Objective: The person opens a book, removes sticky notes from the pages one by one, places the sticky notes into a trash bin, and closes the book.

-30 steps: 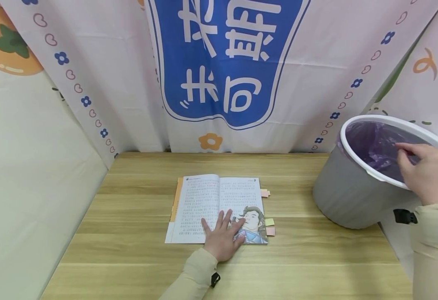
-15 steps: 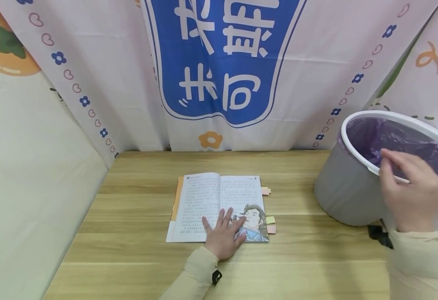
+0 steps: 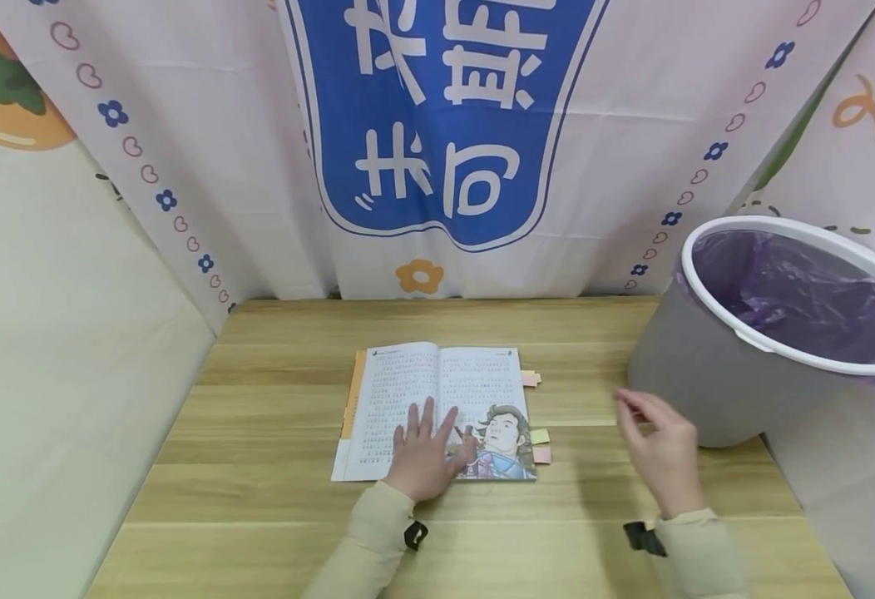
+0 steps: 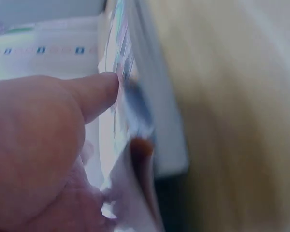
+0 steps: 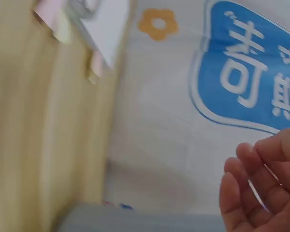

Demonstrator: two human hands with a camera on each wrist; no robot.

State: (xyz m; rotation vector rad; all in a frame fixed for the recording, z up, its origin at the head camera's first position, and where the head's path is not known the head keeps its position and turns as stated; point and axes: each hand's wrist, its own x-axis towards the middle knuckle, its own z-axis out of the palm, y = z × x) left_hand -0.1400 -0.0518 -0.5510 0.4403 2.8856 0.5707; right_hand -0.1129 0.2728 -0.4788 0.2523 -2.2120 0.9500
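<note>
An open book (image 3: 402,391) lies on the wooden table, printed text on both pages and a drawn figure at the lower right. My left hand (image 3: 424,457) rests on its lower middle with fingers spread. In the left wrist view, the thumb side of the left hand (image 4: 43,140) lies along the blurred page edges of the book (image 4: 166,130). Between the book and the bin, my right hand (image 3: 660,449) is above the table, fingers loosely bent. Nothing shows between the fingers of the right hand (image 5: 263,186) in the right wrist view.
A grey trash bin (image 3: 695,366) with a white rim and purple liner (image 3: 804,291) stands at the table's right edge. Pink and yellow sticky tabs (image 3: 540,437) stick out from the book's right side. A printed cloth (image 3: 258,166) hangs behind the table (image 3: 273,524).
My right hand has moved left and down from over the bin's mouth to above the table. The left hand has shifted slightly left on the book.
</note>
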